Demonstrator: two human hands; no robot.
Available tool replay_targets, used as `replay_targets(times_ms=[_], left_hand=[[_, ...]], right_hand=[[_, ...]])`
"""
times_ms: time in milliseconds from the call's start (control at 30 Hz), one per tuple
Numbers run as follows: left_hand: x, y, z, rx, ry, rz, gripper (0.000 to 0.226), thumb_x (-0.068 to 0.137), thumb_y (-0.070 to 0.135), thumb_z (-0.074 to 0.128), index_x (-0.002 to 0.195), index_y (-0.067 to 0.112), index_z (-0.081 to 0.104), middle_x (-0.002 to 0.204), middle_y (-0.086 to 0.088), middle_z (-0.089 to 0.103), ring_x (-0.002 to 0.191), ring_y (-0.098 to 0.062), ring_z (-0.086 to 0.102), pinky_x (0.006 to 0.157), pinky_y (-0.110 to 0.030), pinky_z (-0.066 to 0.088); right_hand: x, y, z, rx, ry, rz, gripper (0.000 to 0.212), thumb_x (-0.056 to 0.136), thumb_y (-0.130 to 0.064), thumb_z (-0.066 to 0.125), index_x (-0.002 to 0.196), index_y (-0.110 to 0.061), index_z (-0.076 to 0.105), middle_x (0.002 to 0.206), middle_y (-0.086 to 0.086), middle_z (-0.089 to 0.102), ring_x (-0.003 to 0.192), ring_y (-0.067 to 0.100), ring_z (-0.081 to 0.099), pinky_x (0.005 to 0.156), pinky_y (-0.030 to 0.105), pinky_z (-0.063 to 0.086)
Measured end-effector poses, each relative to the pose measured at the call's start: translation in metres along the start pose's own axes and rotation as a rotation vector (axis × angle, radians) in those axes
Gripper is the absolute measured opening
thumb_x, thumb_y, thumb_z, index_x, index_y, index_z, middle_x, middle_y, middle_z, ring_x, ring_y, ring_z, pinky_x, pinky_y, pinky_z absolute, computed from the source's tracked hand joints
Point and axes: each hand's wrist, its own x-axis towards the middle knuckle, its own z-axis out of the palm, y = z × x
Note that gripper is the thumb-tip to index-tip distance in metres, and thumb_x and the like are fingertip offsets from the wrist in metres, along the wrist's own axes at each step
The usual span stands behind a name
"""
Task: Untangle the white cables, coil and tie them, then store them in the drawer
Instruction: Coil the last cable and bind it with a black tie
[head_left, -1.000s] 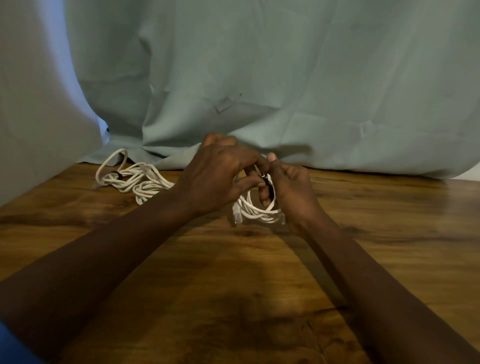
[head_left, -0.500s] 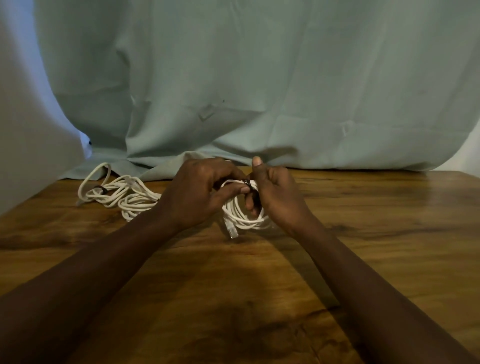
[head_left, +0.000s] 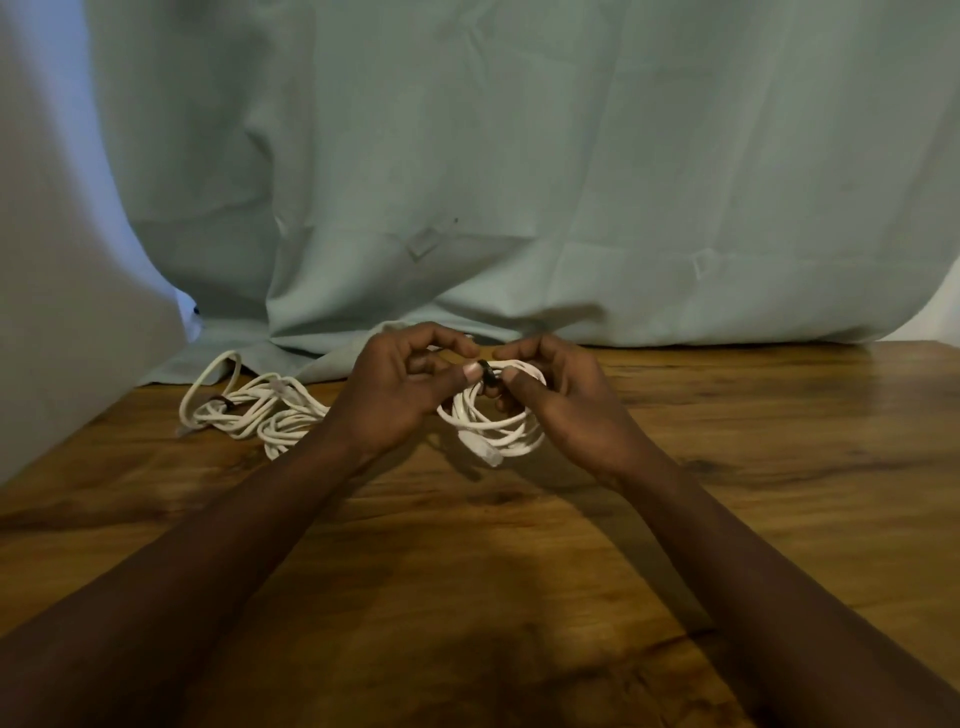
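Right now, from the head camera, both hands meet over the far middle of the wooden table (head_left: 727, 467). Between them they hold a small coil (head_left: 493, 428) of white cable. It hangs in a loop from the fingers, its lower turns close to the tabletop. The left hand (head_left: 400, 395) and the right hand (head_left: 563, 402) each have thumb and fingers curled in, pinching the top of the coil. Their thumb tips sit on either side of a dark tie (head_left: 488, 374) wrapped there. The tie is right at the grip, equally close to both hands, so finishing the wrap looks like a matter of fingertips only. One plug (head_left: 489, 455) dangles from the bottom of the loop toward the person.

A second bundle (head_left: 249, 410) of white cable lies on the table to the left, nearer the left hand. It stretches roughly left to right, with a dark band about its middle. I cannot tell how tightly it is bound. A pale green cloth (head_left: 519, 182) hangs behind and spills onto the back edge of the table. No drawer is in view, and nothing lies between the hands and the second bundle.
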Motion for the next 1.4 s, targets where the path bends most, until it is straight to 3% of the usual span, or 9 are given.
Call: replay_targets(times_ms=[133,233,333,633,800,933,1067,1267,1400], left_hand=[[0.001,0.004,0.001,0.029,-0.012,0.062,0.009,0.091,0.004,0.075,0.1,0.002,0.074,0.081,-0.011,0.077,0.066,-0.011,0.071,0.062,-0.023,0.055],[0.0,0.001,0.002,0.066,0.024,0.091,0.004,0.091,0.004,0.074,0.095,0.003,0.074,0.079,-0.003,0.077,0.067,-0.009,0.072,0.062,-0.021,0.054],[-0.001,-0.002,0.003,0.099,0.051,0.114,0.002,0.091,0.008,0.076,0.091,0.008,0.074,0.081,0.001,0.076,0.072,-0.011,0.073,0.065,-0.022,0.055],[0.0,-0.005,-0.003,0.042,-0.093,0.036,0.002,0.091,0.003,0.074,0.091,0.004,0.076,0.086,-0.007,0.079,0.074,-0.016,0.075,0.068,-0.027,0.058],[0.001,-0.003,-0.011,0.176,-0.173,0.03,0.01,0.09,0.003,0.076,0.098,0.009,0.074,0.086,-0.002,0.079,0.078,-0.015,0.077,0.073,-0.031,0.059],[-0.003,0.006,-0.009,0.3,-0.221,0.172,0.023,0.092,0.003,0.074,0.113,0.012,0.072,0.076,0.002,0.075,0.069,-0.007,0.075,0.064,-0.02,0.057],[-0.002,0.012,-0.012,0.465,-0.242,0.313,0.014,0.091,0.009,0.077,0.105,0.01,0.077,0.09,0.005,0.078,0.078,-0.006,0.075,0.067,-0.03,0.062],[-0.005,0.006,-0.01,0.474,-0.143,0.323,0.016,0.081,0.022,0.082,0.086,0.011,0.072,0.073,0.006,0.074,0.063,-0.007,0.071,0.056,-0.033,0.058],[-0.01,0.001,0.0,0.337,-0.051,0.213,0.017,0.079,0.014,0.084,0.079,0.008,0.068,0.068,0.006,0.074,0.055,-0.012,0.07,0.05,-0.03,0.055]], right_hand=[[-0.001,-0.007,0.0,0.001,0.029,-0.047,0.014,0.1,-0.003,0.061,0.105,-0.012,0.07,0.089,0.011,0.077,0.078,0.019,0.075,0.078,0.04,0.062],[-0.002,-0.005,0.002,-0.034,0.038,-0.054,0.012,0.097,-0.01,0.067,0.107,-0.016,0.069,0.093,0.008,0.078,0.083,0.02,0.076,0.082,0.047,0.062],[-0.002,-0.001,0.005,-0.034,0.033,-0.034,0.026,0.088,-0.019,0.078,0.111,-0.014,0.067,0.097,0.007,0.078,0.088,0.023,0.076,0.083,0.051,0.061],[-0.002,0.007,0.011,-0.066,0.13,-0.016,0.031,0.073,-0.01,0.091,0.092,-0.016,0.067,0.086,0.003,0.076,0.077,0.014,0.074,0.067,0.03,0.059],[-0.002,0.008,0.01,-0.117,0.092,-0.01,0.029,0.071,-0.012,0.093,0.086,-0.018,0.069,0.083,0.002,0.077,0.076,0.021,0.074,0.071,0.047,0.062],[-0.001,0.005,0.004,-0.116,0.054,0.01,0.029,0.069,-0.014,0.094,0.086,-0.014,0.071,0.084,0.002,0.078,0.081,0.022,0.076,0.077,0.052,0.062],[-0.002,0.002,0.002,-0.096,0.042,0.041,0.031,0.067,-0.011,0.095,0.085,-0.014,0.07,0.082,0.005,0.078,0.079,0.024,0.076,0.076,0.055,0.062],[-0.003,0.005,0.004,-0.116,0.011,-0.048,0.028,0.074,-0.004,0.088,0.095,-0.013,0.073,0.088,0.002,0.078,0.082,0.019,0.076,0.077,0.045,0.062],[-0.007,0.005,0.006,-0.343,0.055,-0.223,0.023,0.084,-0.014,0.082,0.104,-0.016,0.073,0.093,-0.009,0.076,0.085,0.004,0.071,0.074,0.022,0.055]])
